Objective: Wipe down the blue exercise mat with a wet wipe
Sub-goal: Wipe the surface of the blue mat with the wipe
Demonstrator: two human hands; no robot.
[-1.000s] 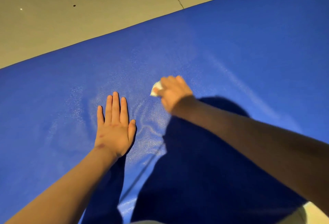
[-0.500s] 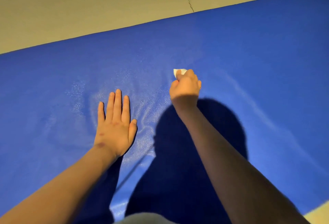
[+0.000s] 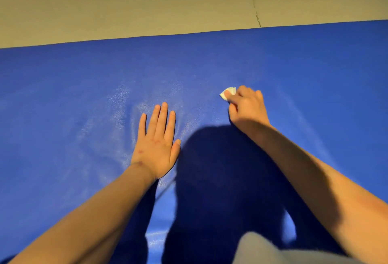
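Note:
The blue exercise mat [image 3: 63, 100] fills most of the head view, its far edge running across the upper part. My left hand [image 3: 156, 142] lies flat on the mat with straight fingers, pressing it down near the middle. To its right, my right hand [image 3: 247, 106] curls its fingers around a small white wet wipe [image 3: 227, 92] and holds it against the mat. Only a corner of the wipe shows past the fingers. A faint sheen marks the mat around and between the hands.
Beige floor [image 3: 147, 7] lies beyond the mat's far edge, with a thin crack [image 3: 253, 1] at the upper right. My dark shadow [image 3: 220, 179] falls over the near part of the mat. A grey patch of clothing [image 3: 262, 251] shows at the bottom.
My right hand has carried the wipe across the mat, away from my left hand and to the right. My left hand has stayed flat in place. The camera has tilted, levelling the mat's edge.

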